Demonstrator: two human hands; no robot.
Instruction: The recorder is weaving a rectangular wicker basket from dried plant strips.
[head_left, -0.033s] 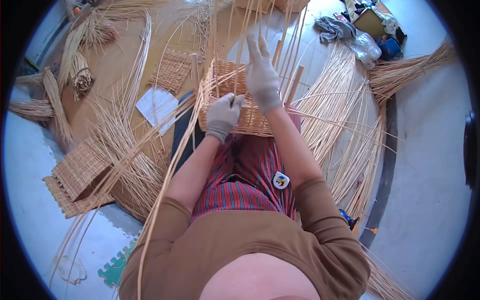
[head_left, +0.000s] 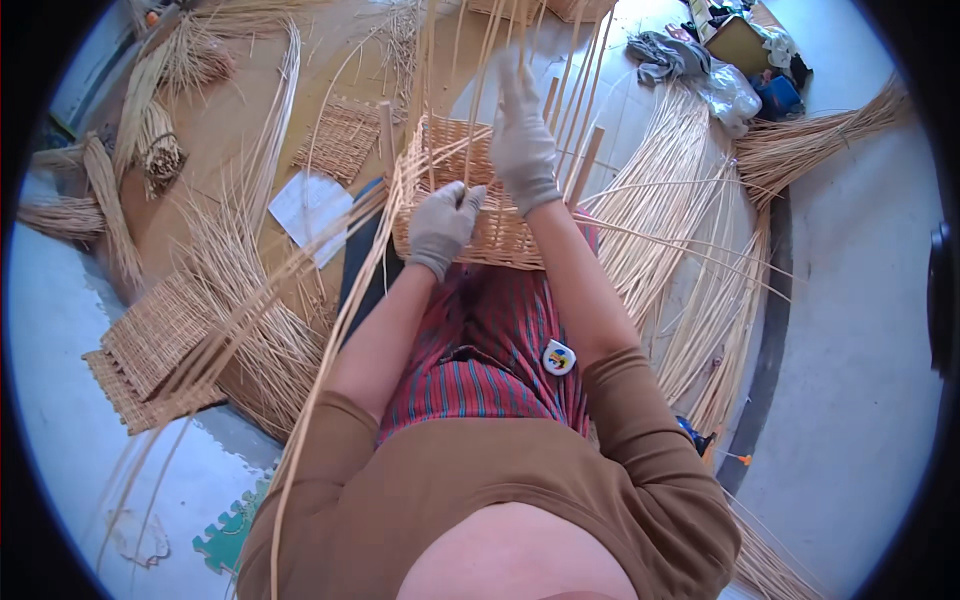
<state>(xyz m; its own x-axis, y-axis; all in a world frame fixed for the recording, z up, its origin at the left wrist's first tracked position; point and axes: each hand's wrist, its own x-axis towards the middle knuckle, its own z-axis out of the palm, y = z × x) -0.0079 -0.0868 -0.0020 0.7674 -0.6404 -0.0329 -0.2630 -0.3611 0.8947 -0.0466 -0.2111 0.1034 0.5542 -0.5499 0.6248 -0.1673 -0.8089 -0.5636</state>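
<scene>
A pale woven basket (head_left: 505, 243) sits at my lap, with long upright canes (head_left: 596, 70) rising from it and loose strands crossing its left side. My left hand (head_left: 445, 225), in a light grey glove, is closed on a cane at the basket's near side. Higher up, among the uprights at the right, my gloved right hand (head_left: 525, 140) has its fingers stretched upward against the canes; their tips are slightly blurred. Short thicker wooden stakes (head_left: 585, 165) stand at the basket's corners.
Cane bundles (head_left: 660, 200) spread over the floor on both sides. Woven panels (head_left: 155, 340) lie at lower left, another (head_left: 335, 140) beyond a white sheet (head_left: 310, 215). Cloths, plastic bags and a blue container (head_left: 780, 95) are piled at back right; green foam mat pieces (head_left: 225, 535) lie lower left.
Both hands and the basket have shifted very slightly up and left. The fingertips of my right hand are more blurred now.
</scene>
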